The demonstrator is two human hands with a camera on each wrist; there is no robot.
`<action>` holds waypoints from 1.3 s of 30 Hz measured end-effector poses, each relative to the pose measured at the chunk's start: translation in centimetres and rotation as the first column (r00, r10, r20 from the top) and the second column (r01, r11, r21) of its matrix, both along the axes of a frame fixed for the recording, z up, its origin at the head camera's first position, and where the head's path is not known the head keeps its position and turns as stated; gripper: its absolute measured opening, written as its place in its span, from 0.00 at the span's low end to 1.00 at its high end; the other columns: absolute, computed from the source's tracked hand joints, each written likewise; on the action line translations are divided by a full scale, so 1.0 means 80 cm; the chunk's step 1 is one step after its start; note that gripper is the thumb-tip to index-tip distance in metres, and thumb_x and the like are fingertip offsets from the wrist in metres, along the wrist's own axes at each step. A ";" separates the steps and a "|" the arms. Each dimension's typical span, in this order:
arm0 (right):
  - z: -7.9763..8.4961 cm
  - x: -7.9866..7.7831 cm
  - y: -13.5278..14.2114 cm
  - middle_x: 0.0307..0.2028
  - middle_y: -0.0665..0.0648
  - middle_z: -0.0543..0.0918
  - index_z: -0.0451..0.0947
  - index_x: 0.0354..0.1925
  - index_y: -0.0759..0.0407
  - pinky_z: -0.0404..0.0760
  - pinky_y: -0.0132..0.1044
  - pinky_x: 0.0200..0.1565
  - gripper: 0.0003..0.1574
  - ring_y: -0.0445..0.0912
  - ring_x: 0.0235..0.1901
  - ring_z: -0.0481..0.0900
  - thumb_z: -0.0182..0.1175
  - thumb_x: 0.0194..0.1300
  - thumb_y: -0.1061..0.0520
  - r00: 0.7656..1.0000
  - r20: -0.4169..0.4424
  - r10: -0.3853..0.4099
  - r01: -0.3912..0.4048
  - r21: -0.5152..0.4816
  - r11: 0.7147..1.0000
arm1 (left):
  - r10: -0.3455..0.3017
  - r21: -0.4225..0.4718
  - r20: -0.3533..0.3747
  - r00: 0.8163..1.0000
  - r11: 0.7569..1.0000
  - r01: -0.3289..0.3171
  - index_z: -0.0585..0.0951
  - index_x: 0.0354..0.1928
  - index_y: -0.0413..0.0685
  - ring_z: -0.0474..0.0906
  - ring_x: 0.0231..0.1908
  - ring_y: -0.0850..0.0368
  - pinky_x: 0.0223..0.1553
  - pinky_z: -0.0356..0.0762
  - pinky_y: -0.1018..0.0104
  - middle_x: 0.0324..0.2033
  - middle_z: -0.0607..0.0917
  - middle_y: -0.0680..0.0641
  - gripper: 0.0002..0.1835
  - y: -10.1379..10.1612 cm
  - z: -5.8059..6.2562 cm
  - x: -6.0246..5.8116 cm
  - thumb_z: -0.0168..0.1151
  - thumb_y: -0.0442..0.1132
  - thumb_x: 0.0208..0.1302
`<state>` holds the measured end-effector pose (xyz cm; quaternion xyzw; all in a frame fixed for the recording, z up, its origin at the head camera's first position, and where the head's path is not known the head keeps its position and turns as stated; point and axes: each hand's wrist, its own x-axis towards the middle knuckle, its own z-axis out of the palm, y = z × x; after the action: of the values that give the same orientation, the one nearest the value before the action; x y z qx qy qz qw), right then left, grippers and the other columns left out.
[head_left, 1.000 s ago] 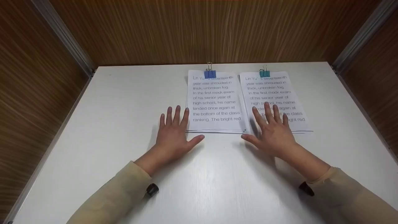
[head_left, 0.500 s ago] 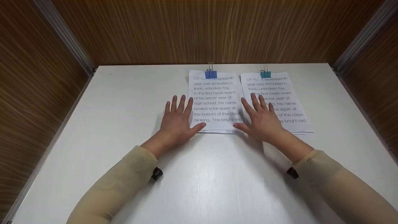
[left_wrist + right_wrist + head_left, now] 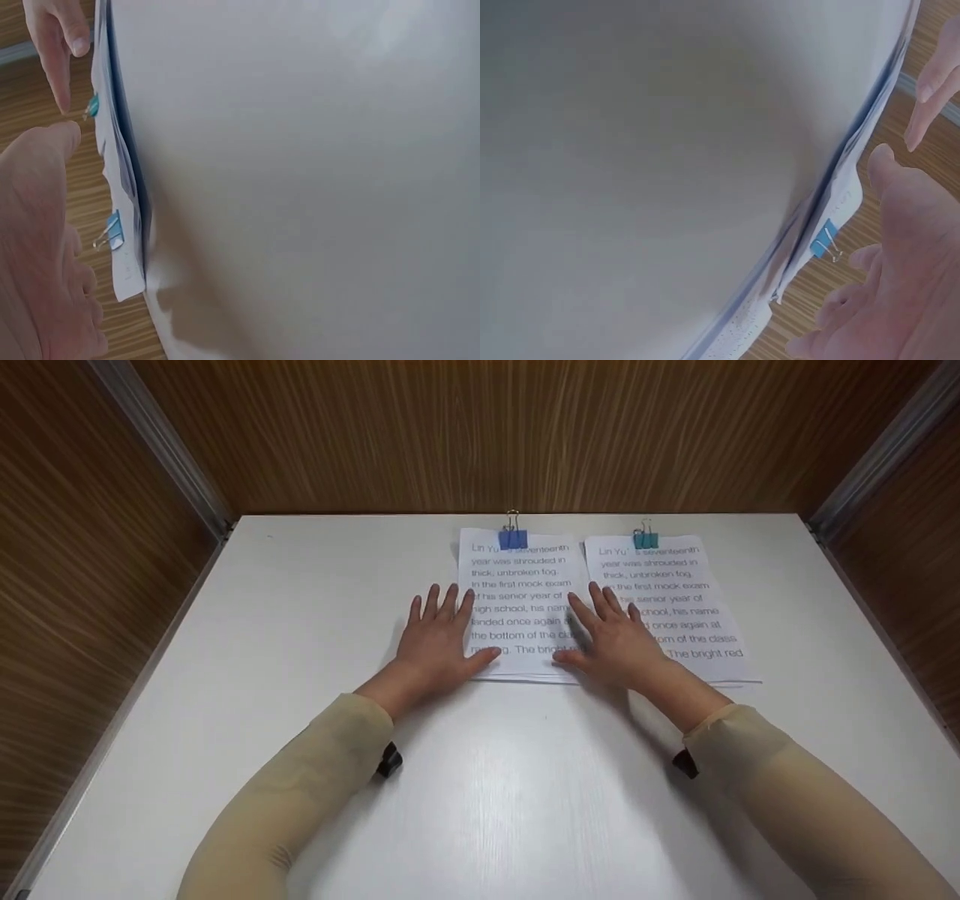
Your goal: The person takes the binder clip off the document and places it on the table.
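Left hand (image 3: 435, 645) and right hand (image 3: 621, 649) spread, holding nothing; blue-clipped stack (image 3: 519, 604) lies between them, teal-clipped stack (image 3: 671, 577) partly beneath the right hand; either hand dragging could skew unclipped near edges.

White table (image 3: 517, 780): faintly grained top, shiny at lower centre of frame.
Left paper stack (image 3: 521, 604): flat, upper centre, print up.
Right paper stack (image 3: 671, 600): just beside it, right of centre, print up.

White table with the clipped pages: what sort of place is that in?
Probably a booth-like workspace: the white table has wood-grain panels on three sides, with metal strips at the corners.
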<state>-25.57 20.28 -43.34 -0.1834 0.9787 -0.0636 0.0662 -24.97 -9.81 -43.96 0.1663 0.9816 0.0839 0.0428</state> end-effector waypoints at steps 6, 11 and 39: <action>-0.005 -0.006 -0.004 0.84 0.69 0.40 0.43 0.87 0.54 0.43 0.67 0.78 0.66 0.65 0.83 0.38 0.59 0.71 0.24 1.000 0.018 0.006 -0.006 0.003 1.000 | -0.022 -0.013 0.019 1.000 1.000 0.022 0.43 0.87 0.49 0.31 0.83 0.38 0.81 0.27 0.41 0.85 0.44 0.40 0.57 0.000 -0.003 -0.003 0.42 0.79 0.71; -0.004 -0.006 -0.009 0.85 0.65 0.40 0.44 0.87 0.53 0.43 0.64 0.79 0.66 0.61 0.83 0.38 0.62 0.70 0.26 0.998 0.070 0.010 -0.010 0.000 1.000 | -0.038 -0.028 0.061 0.997 0.999 0.040 0.42 0.87 0.50 0.29 0.83 0.40 0.81 0.26 0.42 0.85 0.42 0.42 0.55 0.000 -0.008 -0.005 0.43 0.77 0.72; -0.002 0.007 -0.016 0.84 0.66 0.47 0.51 0.85 0.55 0.41 0.63 0.80 0.57 0.63 0.83 0.42 0.56 0.75 0.27 0.983 0.154 0.104 -0.101 -0.023 0.995 | -0.090 -0.112 0.172 0.981 0.988 0.110 0.50 0.86 0.46 0.39 0.83 0.39 0.82 0.36 0.47 0.84 0.49 0.38 0.49 -0.005 -0.001 0.012 0.41 0.72 0.77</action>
<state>-25.05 18.97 -43.47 -0.2285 0.9594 -0.0816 0.1441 -23.98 -10.19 -44.03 0.2051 0.9682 0.0354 0.1386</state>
